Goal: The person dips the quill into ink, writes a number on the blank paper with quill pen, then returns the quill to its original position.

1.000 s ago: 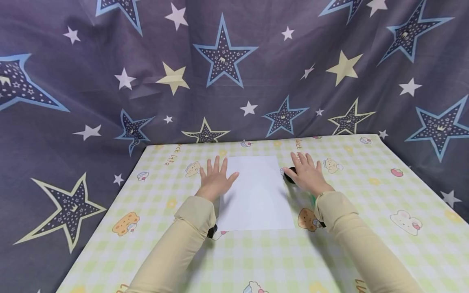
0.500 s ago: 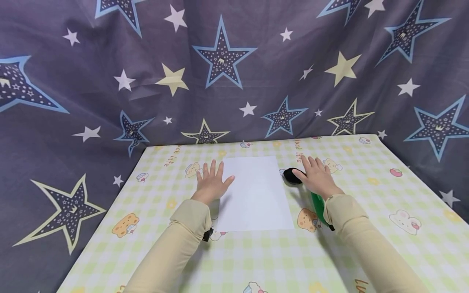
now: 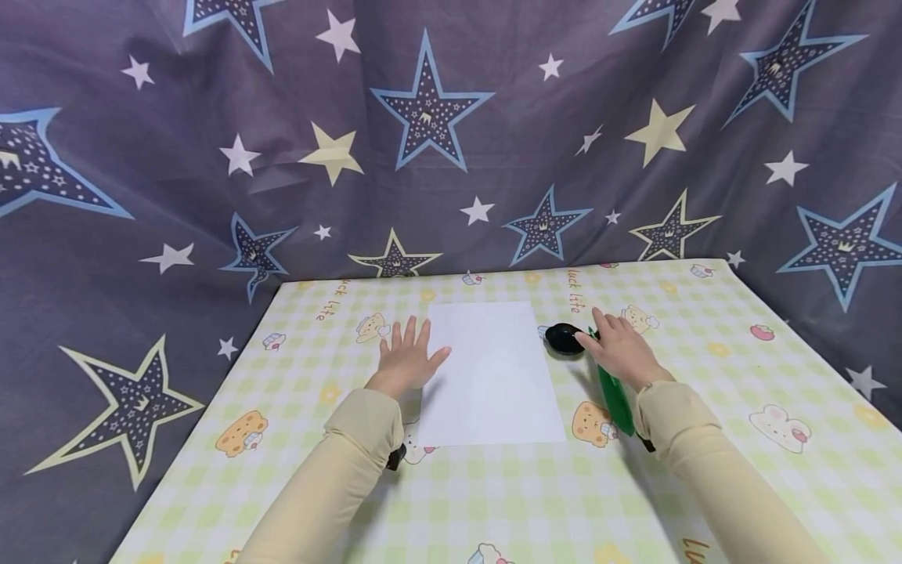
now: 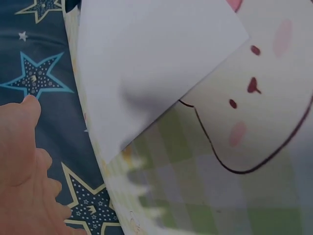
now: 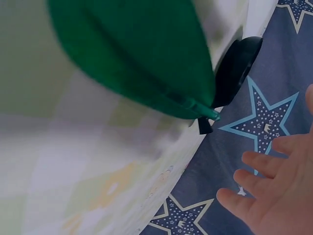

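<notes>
A white sheet of paper (image 3: 493, 374) lies flat in the middle of the table (image 3: 705, 376). My left hand (image 3: 407, 354) rests flat beside its left edge, fingers spread and thumb at the paper's edge; the left wrist view shows the paper's corner (image 4: 146, 58) and that hand (image 4: 24, 171). My right hand (image 3: 616, 346) is to the right of the sheet, fingers straight, above a flat green thing (image 3: 615, 401). Its thumb reaches toward a round black thing (image 3: 564, 338). In the right wrist view the green thing (image 5: 137, 58) and black thing (image 5: 237, 68) lie below relaxed, empty fingers (image 5: 274, 196).
A checked yellow-green cloth with cartoon animals covers the table. Dark star-printed fabric (image 3: 451, 133) hangs close behind and at both sides. The table's left edge (image 3: 204, 415) drops off onto that fabric.
My right hand has slid to the right, uncovering the black round thing and more of the green thing. My left hand has drawn slightly left, off the paper.
</notes>
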Demonstrator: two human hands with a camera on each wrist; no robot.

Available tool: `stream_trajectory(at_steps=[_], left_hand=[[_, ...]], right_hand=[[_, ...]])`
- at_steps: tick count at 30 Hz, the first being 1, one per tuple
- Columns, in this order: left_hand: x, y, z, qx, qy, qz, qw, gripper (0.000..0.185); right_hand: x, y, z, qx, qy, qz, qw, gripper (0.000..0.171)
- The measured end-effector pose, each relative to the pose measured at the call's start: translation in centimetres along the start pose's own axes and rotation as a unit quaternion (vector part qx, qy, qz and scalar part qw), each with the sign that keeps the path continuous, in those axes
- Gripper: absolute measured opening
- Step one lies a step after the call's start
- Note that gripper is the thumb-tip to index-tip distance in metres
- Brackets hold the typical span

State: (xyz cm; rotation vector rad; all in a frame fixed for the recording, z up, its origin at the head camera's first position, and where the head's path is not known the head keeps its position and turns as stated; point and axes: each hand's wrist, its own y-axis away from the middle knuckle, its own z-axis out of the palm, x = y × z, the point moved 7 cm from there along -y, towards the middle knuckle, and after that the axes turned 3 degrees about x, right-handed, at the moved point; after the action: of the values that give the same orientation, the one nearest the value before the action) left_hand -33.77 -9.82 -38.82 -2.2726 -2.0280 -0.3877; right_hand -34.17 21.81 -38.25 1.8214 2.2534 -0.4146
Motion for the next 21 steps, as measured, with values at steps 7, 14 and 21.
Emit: stream_trajectory(at_steps=[7,14,21], left_hand=[[-0.6,0.3,0.7,-0.008,0.008,0.004,0.9999,0.073],[-1.3,0.6,1.8,-0.01,0.021,0.014,0.9996,0.071],[-1.5,1.2,3.1,-0.029,0.017,0.035,0.9988,0.07]], right_hand=[[0.8,0.6,0.2,-0.005,-0.008,0.017,1.0,0.073],[1.5,0.8,0.4,0.002,0.009,0.024,1.0,0.07],[2.2,1.1,1.2,-0.016,0.01,0.047,0.999,0.072]])
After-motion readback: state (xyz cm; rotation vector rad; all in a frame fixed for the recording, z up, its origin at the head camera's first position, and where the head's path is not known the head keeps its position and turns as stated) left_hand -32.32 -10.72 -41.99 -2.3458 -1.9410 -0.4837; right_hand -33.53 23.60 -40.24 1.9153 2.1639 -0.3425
